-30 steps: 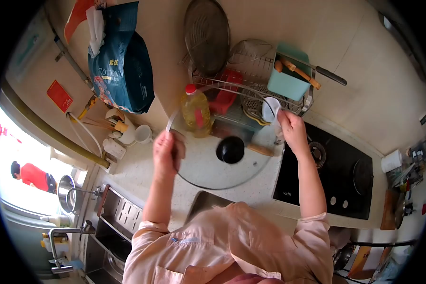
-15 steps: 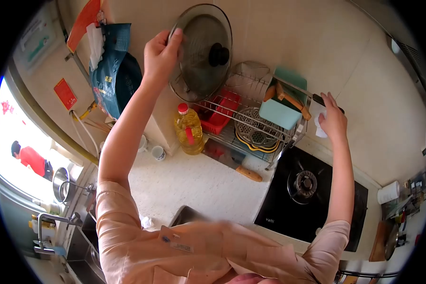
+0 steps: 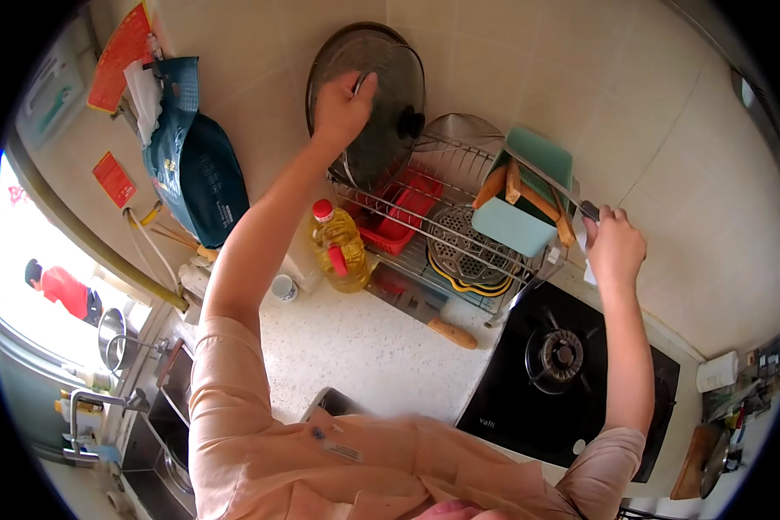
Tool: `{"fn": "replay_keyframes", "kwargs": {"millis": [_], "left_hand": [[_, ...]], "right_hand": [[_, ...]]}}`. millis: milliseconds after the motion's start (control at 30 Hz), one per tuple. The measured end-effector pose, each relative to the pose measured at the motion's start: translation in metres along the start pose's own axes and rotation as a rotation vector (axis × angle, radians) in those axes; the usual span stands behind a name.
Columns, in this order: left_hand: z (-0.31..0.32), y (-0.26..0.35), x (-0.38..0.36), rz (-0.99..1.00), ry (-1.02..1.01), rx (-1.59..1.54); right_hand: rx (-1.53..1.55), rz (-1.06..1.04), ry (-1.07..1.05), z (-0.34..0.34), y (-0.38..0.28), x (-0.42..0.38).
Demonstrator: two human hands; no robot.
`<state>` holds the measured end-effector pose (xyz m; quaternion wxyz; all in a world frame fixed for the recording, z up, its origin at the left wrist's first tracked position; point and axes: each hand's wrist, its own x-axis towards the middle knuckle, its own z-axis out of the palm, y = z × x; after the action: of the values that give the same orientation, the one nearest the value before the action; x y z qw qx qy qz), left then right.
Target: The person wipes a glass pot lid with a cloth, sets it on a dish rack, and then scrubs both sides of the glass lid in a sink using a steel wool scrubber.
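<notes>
My left hand (image 3: 342, 111) is closed on the rim of a glass lid (image 3: 381, 143) with a black knob. The lid stands tilted at the left end of the wire rack (image 3: 464, 156), overlapping another dark round rim against the wall. On the right, my right hand (image 3: 615, 251) is closed round the dark handle of a long knife (image 3: 588, 211). Its blade extends up and left over a pale green holder (image 3: 516, 227) containing wooden-handled tools. Something white shows beneath my right hand. In the rack are a red basket (image 3: 416, 195) and round perforated steamer plates (image 3: 464, 238).
An oil bottle (image 3: 338, 247) and small cup (image 3: 284, 288) stand left of a wooden-handled cleaver (image 3: 451, 332) on the counter (image 3: 364, 364). A black gas stove (image 3: 516, 381) lies right. A blue bag (image 3: 201, 169) hangs left. Outside the window is a person in red (image 3: 65, 290).
My left hand and the lid have shifted right relative to the rack, and the lid sits lower at its left end. My right hand still holds the knife. The camera view has shifted slightly.
</notes>
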<state>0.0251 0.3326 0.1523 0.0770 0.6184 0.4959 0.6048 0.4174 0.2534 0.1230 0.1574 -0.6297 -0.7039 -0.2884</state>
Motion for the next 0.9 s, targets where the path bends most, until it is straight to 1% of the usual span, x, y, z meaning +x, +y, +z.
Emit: {"fn": "replay_keyframes", "kwargs": {"millis": [67, 133, 267, 367, 467, 567, 667, 767, 867, 900], "left_hand": [[0.009, -0.011, 0.001, 0.059, 0.019, 0.059], [0.014, -0.015, 0.001, 0.034, 0.011, 0.038], [0.020, -0.031, 0.006, 0.059, 0.012, 0.088], [0.021, -0.024, 0.009, 0.058, 0.011, 0.187], [0.019, -0.029, 0.015, 0.015, -0.027, 0.053], [0.014, -0.026, 0.012, -0.026, -0.004, 0.041], [0.005, -0.029, 0.014, -0.121, -0.071, -0.052], [0.003, -0.022, 0.010, -0.081, -0.080, -0.038], [0.008, -0.030, 0.013, 0.062, -0.043, 0.018], [0.010, -0.033, 0.014, 0.061, -0.059, 0.033]], "right_hand": [[-0.047, 0.064, 0.010, -0.011, -0.016, -0.009], [-0.111, 0.125, -0.017, -0.020, -0.027, -0.014], [-0.134, 0.148, 0.173, -0.026, -0.021, -0.022], [-0.138, 0.217, 0.153, -0.034, -0.011, -0.027], [-0.100, 0.265, 0.149, -0.029, 0.000, -0.027], [-0.088, 0.306, 0.133, -0.025, 0.007, -0.027], [-0.086, 0.341, 0.095, -0.027, 0.007, -0.029], [-0.082, 0.345, 0.093, -0.028, 0.009, -0.032], [-0.073, 0.335, 0.104, -0.024, 0.011, -0.037], [-0.071, 0.334, 0.109, -0.024, 0.011, -0.038]]}}
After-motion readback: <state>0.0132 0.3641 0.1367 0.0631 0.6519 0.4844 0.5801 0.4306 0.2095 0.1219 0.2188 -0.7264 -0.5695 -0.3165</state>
